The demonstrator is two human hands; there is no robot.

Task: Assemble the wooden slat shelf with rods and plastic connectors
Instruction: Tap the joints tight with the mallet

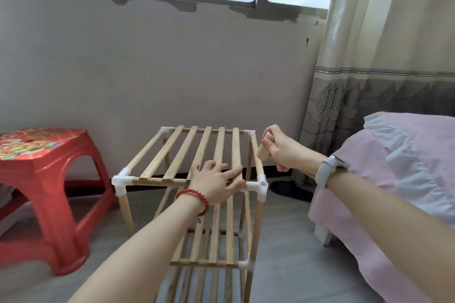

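At frame centre my left hand point(216, 179) lies flat, fingers spread, on the shelf point(197, 152) top's near edge, while my right hand point(279, 149) grips a short rod point(262, 152) above its right rail, bed point(394, 179) close beside.

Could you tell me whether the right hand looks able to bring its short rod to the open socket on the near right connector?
Probably yes: the right hand holds the short rod just above the connector, whose upward socket appears open and uncovered.
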